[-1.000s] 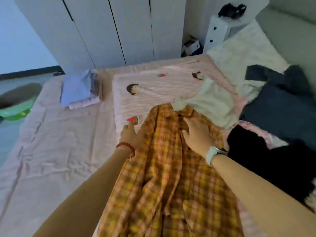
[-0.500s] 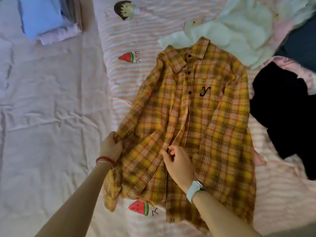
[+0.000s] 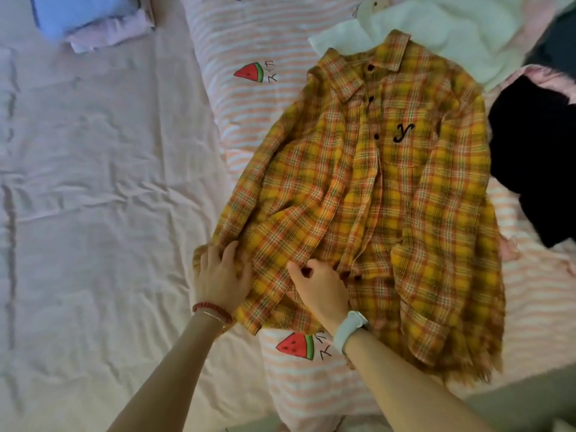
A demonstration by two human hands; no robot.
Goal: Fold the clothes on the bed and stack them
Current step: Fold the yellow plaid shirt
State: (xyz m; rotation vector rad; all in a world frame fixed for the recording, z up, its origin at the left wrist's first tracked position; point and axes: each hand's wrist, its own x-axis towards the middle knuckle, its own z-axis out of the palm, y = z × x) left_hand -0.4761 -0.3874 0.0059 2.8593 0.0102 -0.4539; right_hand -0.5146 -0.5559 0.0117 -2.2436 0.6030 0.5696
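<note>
A yellow and orange plaid shirt lies face up on the striped quilt, collar toward the far side, with a black "y" on its chest pocket. My left hand lies on the shirt's left sleeve end, fingers spread and curled over the cloth. My right hand pinches the front placket near the hem. A stack of folded clothes, blue on top and pale pink below, sits at the far left on the pink sheet.
A white garment lies beyond the shirt's collar. A black garment lies at the right, touching the shirt's right sleeve. The bed's near edge runs along the bottom right, with floor below it.
The view has dipped from the wardrobe down onto the bed. Both hands have slid from the shirt's collar down to its lower left sleeve and placket. The shirt now lies spread flatter.
</note>
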